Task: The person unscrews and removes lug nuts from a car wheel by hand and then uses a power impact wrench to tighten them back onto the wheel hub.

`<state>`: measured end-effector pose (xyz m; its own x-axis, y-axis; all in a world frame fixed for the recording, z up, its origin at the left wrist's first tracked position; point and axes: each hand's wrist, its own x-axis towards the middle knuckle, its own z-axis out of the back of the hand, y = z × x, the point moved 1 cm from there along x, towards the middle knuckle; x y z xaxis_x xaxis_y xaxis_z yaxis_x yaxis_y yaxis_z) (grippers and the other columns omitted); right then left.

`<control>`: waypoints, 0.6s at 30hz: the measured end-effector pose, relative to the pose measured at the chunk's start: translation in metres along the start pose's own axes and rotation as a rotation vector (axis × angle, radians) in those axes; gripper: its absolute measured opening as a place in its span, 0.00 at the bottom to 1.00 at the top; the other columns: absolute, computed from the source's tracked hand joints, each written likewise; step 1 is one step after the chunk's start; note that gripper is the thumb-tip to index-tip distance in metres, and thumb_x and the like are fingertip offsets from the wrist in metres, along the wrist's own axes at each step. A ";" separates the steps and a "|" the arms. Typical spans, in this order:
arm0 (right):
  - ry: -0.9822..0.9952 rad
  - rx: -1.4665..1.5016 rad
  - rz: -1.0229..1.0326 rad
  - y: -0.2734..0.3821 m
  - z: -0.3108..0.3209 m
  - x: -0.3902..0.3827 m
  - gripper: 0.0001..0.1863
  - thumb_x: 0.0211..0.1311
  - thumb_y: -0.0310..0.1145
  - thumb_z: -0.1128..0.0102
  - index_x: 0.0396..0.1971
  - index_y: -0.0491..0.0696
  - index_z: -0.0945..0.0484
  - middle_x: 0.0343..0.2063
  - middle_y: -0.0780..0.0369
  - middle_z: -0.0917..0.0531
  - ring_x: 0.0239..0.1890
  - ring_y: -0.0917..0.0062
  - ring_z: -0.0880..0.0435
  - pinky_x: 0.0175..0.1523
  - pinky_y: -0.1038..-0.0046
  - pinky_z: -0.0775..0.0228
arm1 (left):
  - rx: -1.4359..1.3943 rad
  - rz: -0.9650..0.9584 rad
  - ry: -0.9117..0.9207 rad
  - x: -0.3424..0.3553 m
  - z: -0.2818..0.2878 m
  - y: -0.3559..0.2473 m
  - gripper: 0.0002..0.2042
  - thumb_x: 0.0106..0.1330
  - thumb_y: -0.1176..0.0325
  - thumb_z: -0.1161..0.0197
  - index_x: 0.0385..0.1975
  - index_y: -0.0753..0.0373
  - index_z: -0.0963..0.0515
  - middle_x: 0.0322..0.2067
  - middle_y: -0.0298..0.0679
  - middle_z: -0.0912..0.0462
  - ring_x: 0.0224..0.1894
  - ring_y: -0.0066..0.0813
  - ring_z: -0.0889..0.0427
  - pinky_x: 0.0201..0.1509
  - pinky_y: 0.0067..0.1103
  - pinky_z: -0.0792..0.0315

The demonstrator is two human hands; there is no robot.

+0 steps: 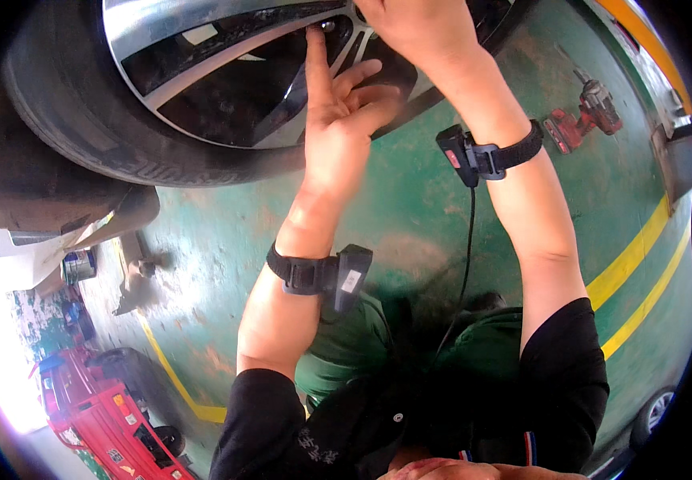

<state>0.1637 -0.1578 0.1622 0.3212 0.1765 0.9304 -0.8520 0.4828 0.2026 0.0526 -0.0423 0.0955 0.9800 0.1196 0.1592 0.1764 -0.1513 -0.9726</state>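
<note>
A car wheel fills the upper left, its black tire [66,112] curving round a silver and black alloy rim [194,80]. My left hand [342,108] is up against the rim with its fingers apart. Its index finger reaches a shiny wheel nut [327,26] in a recess near the hub; the other fingers are loosely bent, holding nothing visible. My right hand [422,28] is higher, over the hub area at the top edge. Its fingers are cut off by the frame, so what they hold or touch is hidden.
A red and black cordless impact wrench [586,116] lies on the green floor to the right. Black straps with small devices circle both forearms, and a cable [470,240] hangs from the right one. A red vehicle [114,424] stands lower left; a bucket [79,266] is left.
</note>
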 end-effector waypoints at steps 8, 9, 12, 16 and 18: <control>-0.008 0.180 -0.025 -0.013 -0.001 0.000 0.09 0.63 0.29 0.31 0.42 0.49 0.19 0.29 0.56 0.15 0.32 0.57 0.15 0.34 0.61 0.23 | -0.009 0.040 0.007 -0.004 -0.005 0.000 0.51 0.64 0.86 0.44 0.82 0.46 0.64 0.62 0.53 0.24 0.53 0.38 0.16 0.52 0.25 0.24; -0.008 0.157 -0.042 -0.011 0.000 0.000 0.08 0.64 0.29 0.31 0.42 0.49 0.19 0.29 0.56 0.15 0.32 0.57 0.15 0.34 0.61 0.23 | -0.007 0.042 0.011 -0.004 -0.006 0.001 0.51 0.64 0.87 0.44 0.82 0.45 0.64 0.62 0.53 0.24 0.53 0.38 0.16 0.52 0.25 0.24; -0.014 0.151 -0.041 -0.004 0.000 0.001 0.08 0.64 0.30 0.31 0.41 0.49 0.19 0.29 0.56 0.15 0.32 0.57 0.15 0.33 0.62 0.23 | 0.008 0.051 0.013 -0.003 0.001 0.002 0.52 0.63 0.87 0.44 0.82 0.43 0.64 0.61 0.53 0.24 0.53 0.38 0.16 0.53 0.26 0.23; 0.050 0.196 -0.022 -0.009 0.009 0.006 0.07 0.65 0.31 0.32 0.40 0.49 0.19 0.29 0.56 0.16 0.31 0.57 0.15 0.32 0.62 0.23 | -0.011 0.065 0.000 -0.002 0.004 0.002 0.53 0.63 0.88 0.44 0.82 0.39 0.63 0.61 0.54 0.23 0.52 0.37 0.16 0.54 0.26 0.23; 0.030 0.079 0.022 -0.012 0.004 0.003 0.08 0.66 0.33 0.32 0.41 0.48 0.19 0.29 0.57 0.15 0.30 0.57 0.15 0.32 0.62 0.22 | -0.019 0.068 -0.006 -0.001 0.001 0.004 0.53 0.63 0.88 0.44 0.82 0.38 0.63 0.61 0.54 0.23 0.51 0.37 0.16 0.54 0.26 0.23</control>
<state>0.1735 -0.1662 0.1637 0.3133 0.2124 0.9256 -0.8887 0.4091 0.2069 0.0527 -0.0417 0.0915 0.9892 0.1141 0.0919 0.1113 -0.1775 -0.9778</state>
